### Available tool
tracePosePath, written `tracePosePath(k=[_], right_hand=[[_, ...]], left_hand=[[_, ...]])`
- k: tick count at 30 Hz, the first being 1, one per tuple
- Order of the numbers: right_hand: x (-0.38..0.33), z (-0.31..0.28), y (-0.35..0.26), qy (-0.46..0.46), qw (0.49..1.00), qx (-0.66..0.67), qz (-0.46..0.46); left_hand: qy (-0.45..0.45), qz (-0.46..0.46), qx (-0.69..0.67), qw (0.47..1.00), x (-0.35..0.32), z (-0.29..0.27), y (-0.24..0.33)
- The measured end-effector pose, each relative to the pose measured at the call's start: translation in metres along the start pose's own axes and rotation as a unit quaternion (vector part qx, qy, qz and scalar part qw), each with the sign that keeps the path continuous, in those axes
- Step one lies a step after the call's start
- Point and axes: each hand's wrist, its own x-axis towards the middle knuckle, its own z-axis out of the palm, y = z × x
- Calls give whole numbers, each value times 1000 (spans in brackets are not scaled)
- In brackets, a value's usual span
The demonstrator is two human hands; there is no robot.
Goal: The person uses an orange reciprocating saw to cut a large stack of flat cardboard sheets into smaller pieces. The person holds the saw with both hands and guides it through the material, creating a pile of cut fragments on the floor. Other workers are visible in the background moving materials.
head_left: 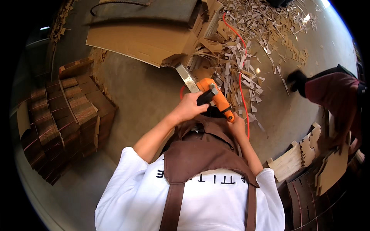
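Observation:
My left hand (188,109) is wrapped round the black side handle (205,97) of an orange power tool (216,96). Close to my body, my right hand (237,125) grips the rear end of this tool; its fingers are partly hidden. The tool's silver metal head (187,78) points away from me, up and left. Its tip is at the near corner of a tall stack of brown cardboard sheets (135,41), touching or very close; I cannot tell which. A dark flat plate (154,10) with a bent rod handle lies on the stack.
Cardboard scraps (246,57) litter the floor beyond and right of the stack. A red hose (242,77) runs through them towards me. Bundled cardboard stacks (69,111) stand at left. Another person (333,92) bends at right, a hand near cardboard pieces (334,169).

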Motion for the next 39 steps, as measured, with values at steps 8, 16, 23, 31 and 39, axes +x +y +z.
tracePosePath(k=[8,16,23,31,39], right_hand=[[29,8,4,3,999,-45,13],[40,15,7,9,998,-62,18],[47,26,3,-4,999,-46,25],[52,9,10,-25,998,-57,-6],[75,20,36,-25,999,-37,-3]], left_hand=[[-23,-60,-26,998,24,-5,-15],[-53,-60,-58,995,39,-9,-45],[-49,-86,-58,993,44,-15,-39],[-25,-109,-66,992,40,-4,-32],[-38,-153,-48,986,71,4,-28]])
